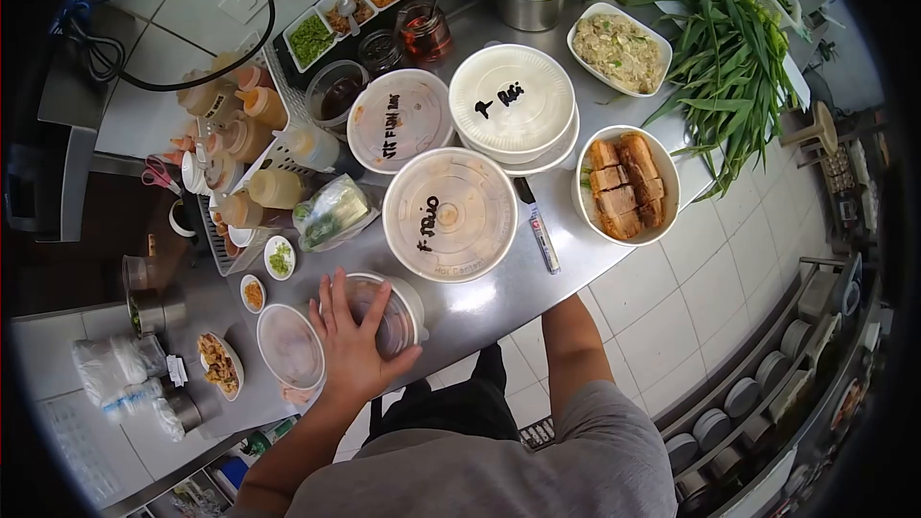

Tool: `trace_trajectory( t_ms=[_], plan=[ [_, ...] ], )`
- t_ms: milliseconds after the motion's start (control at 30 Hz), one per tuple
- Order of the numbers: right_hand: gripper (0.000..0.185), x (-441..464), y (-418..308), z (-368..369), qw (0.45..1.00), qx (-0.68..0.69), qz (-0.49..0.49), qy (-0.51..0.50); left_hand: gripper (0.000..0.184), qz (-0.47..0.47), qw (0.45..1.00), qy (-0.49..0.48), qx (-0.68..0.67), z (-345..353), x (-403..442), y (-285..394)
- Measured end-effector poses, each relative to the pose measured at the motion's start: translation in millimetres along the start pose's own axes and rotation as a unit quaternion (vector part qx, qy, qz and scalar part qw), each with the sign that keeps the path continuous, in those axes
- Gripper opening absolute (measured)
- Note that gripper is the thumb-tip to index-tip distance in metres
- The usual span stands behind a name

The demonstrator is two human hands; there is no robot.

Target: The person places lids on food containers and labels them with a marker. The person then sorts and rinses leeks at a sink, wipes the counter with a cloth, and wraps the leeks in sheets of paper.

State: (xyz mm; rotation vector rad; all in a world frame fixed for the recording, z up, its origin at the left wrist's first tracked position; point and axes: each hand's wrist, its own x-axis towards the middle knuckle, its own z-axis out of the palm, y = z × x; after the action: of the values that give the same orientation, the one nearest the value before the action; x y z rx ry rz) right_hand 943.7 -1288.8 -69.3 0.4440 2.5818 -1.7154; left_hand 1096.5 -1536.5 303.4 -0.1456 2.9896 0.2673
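My left hand (354, 347) lies palm down with spread fingers across a small round tub (411, 305) with a clear lid, near the table's front edge. Left of it, close to my wrist, is another clear-lidded tub (291, 347). Beyond my fingertips stands a large lidded bowl (475, 230) with black handwriting. A marker pen (544, 240) lies to that bowl's right. Of my right arm, only the forearm (574, 336) shows; it passes under the table edge, which hides the hand. A white bowl of sliced crispy pork (624, 187) sits above that forearm.
More labelled lidded bowls (513, 101) stand behind. Sauce bottles (275, 188) crowd a basket on the left, beside a bagged green vegetable (334, 213). Fried rice (622, 50) and leafy greens (734, 77) are at the back right. A dish rack (767, 374) stands right, off the table.
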Motion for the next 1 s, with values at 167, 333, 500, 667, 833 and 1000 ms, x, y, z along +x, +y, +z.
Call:
trace_trajectory(
  t_ms=[167, 333, 500, 667, 833, 1000],
  plan=[
    [0.033, -13.9, -6.2, -29.2, 0.999, -0.017, 0.001, 0.029, 0.087, 0.006, 1.000, 0.001, 0.017, -1.9, -0.8, 2.0],
    [0.034, -80.1, -51.8, -114.4, 0.967, -0.174, 0.042, 0.181, 0.087, 0.002, 1.000, 0.012, 0.015, -2.3, -3.6, 4.0],
    [0.032, -122.1, 72.9, -245.4, 0.911, 0.036, 0.267, 0.312, 0.083, -0.034, 0.999, 0.017, -0.022, -13.2, 0.3, 10.3],
    [0.034, -38.7, -189.0, -272.0, 0.979, -0.068, 0.003, 0.190, 0.071, 0.161, 0.958, 0.116, -0.207, -59.7, 32.3, 59.3],
    [0.032, 40.1, -295.0, -229.6, 0.936, -0.270, -0.178, 0.139, 0.056, 0.326, 0.898, 0.120, -0.271, -46.1, 110.5, 154.0],
    [0.024, 42.0, -310.1, -215.9, 0.901, -0.398, -0.166, 0.047, 0.059, 0.290, 0.928, 0.185, -0.144, 5.5, 175.9, 214.4]
  ],
)
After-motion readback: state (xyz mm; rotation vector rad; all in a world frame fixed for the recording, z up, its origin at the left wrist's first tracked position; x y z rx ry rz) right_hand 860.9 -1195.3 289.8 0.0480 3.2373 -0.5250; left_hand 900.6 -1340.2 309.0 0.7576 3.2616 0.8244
